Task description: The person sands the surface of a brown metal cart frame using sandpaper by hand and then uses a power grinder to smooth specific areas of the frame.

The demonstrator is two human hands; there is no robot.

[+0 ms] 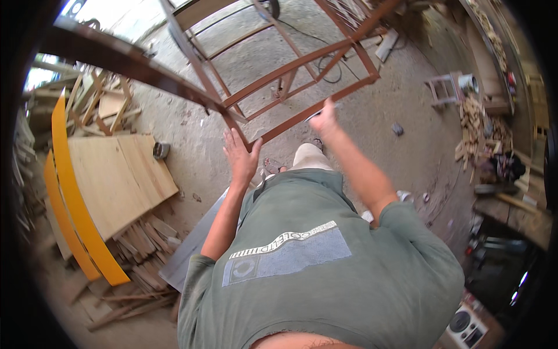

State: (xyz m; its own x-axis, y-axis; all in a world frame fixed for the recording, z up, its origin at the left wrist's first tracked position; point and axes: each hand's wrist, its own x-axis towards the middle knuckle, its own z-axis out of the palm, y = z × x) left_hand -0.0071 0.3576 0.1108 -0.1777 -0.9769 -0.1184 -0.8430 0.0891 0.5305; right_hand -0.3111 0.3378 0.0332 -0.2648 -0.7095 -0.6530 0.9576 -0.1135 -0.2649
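Note:
A reddish-brown frame of straight bars (290,122) stands before me, its nearest bar crossing at waist height. My left hand (239,156) is open at the bar's left corner, fingers stretched and spread, the thumb by the bar; whether it presses on it I cannot tell. My right hand (325,118) is closed at the same bar, farther right, with the thumb up. A thin pale piece (314,115) shows at its fingers, lying against the bar; its kind is too small and blurred to tell.
Plywood boards (116,174), yellow curved strips (81,203) and scrap wood (145,238) lie at left, by a dark can (161,150). At right are a small stool (444,90), wood offcuts (479,125) and a workbench (511,218). A cable (331,72) runs over the floor beyond the bar.

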